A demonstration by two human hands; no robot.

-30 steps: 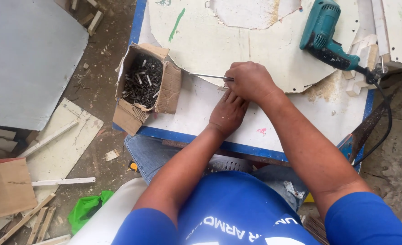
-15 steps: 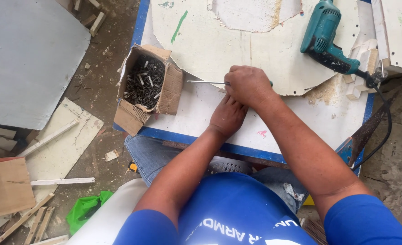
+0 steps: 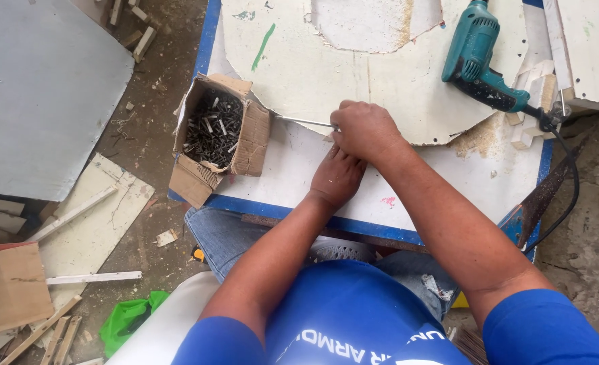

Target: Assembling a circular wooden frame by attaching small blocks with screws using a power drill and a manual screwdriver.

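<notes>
My right hand (image 3: 367,132) is closed around a tool's handle. The tool's thin metal shaft (image 3: 303,122) sticks out to the left along the edge of a white rounded board (image 3: 353,74). My left hand (image 3: 337,179) rests on the white table just below. Its fingers are tucked under my right hand, so whatever they touch is hidden. The shaft's tip ends close to a torn cardboard box (image 3: 249,145) full of dark screws (image 3: 211,128).
A teal electric drill (image 3: 478,57) lies on the board at the upper right, and its cord (image 3: 570,182) hangs over the table's right side. The table has a blue front edge (image 3: 380,230). Wood scraps, boards and a green bag (image 3: 127,318) litter the floor on the left.
Both hands have slid slightly toward me on the table. The metal shaft stays pointed left at the box.
</notes>
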